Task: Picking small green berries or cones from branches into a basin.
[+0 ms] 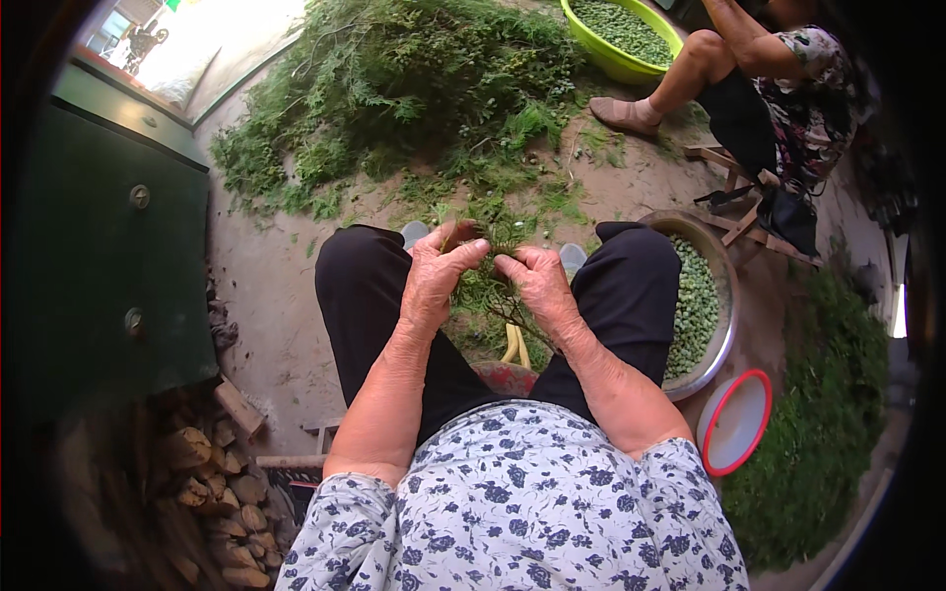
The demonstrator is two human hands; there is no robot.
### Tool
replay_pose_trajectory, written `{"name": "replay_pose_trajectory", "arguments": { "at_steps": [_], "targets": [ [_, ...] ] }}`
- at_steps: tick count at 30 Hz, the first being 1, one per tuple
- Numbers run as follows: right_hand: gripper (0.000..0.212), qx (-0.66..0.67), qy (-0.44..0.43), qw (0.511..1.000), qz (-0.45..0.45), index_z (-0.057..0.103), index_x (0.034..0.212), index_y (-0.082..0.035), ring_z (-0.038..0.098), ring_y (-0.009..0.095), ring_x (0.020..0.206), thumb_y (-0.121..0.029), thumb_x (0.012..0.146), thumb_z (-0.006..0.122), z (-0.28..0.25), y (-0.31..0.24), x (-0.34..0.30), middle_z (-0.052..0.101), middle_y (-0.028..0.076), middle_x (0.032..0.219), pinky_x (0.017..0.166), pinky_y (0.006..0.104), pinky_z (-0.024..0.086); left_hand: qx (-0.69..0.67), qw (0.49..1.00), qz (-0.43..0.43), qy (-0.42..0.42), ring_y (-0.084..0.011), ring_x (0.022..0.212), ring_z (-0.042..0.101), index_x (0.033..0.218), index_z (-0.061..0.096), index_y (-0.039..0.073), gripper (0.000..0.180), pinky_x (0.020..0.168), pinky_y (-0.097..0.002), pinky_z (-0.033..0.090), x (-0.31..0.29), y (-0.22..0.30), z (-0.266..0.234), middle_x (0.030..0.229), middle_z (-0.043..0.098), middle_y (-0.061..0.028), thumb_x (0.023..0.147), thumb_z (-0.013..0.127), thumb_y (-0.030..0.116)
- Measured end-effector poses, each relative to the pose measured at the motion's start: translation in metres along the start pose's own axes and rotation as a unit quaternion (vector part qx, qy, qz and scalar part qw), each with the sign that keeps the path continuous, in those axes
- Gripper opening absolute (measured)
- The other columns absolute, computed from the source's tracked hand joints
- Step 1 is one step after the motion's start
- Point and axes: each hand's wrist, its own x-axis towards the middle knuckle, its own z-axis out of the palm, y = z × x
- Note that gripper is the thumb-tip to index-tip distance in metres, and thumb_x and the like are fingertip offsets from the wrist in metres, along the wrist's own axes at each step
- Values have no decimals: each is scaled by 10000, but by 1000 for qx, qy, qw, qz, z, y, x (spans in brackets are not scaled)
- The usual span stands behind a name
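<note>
Nearest, one stack of firewood (212,473) lay left and one red-rimmed bowl (734,422) right. Between the knees, the left hand (439,271) and right hand (540,281) both pinched one green sprig (490,286). Right sat one metal basin (727,295) of green seeds (696,305). Farther: one branch pile (414,89), one green tub (616,59).

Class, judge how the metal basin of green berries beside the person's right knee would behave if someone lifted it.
The metal basin looks nearly full, so probably heavy. The green berries are small, round and loose, so they would likely roll and spill if it tipped.
</note>
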Motion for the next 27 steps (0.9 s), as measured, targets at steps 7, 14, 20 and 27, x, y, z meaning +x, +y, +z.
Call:
{"name": "replay_pose_trajectory", "arguments": {
  "at_steps": [7,14,20,27],
  "targets": [
    [155,-87,-19,995,-53,579,761,42,549,270,539,-109,774,613,8,-17,-9,543,209,637,546,354,428,9,999,-29,-24,-91,715,554,894,642,-5,198,670,-233,444,0,-4,8,787,626,-23,734,681,106],
    [152,-80,15,994,-76,607,840,27,597,250,668,-123,817,593,4,-26,-9,600,161,744,597,336,439,-6,1000,-16,14,-86,723,536,879,635,-15,180,675,-231,425,-2,-17,0,779,613,-12,757,656,116],
    [163,-14,67,993,-94,621,927,4,587,192,757,-113,815,602,-4,-21,0,612,104,855,688,285,459,18,1000,12,-2,-80,725,532,873,630,-28,196,665,-229,416,-7,-17,3,781,612,-2,754,647,126],
    [143,23,10,999,-47,630,897,12,571,142,713,-69,779,624,-5,-23,-5,597,77,792,648,254,452,111,993,27,-30,-77,686,546,828,622,-48,188,632,-230,427,-7,-23,4,722,620,-40,730,630,112]
  ]
}}
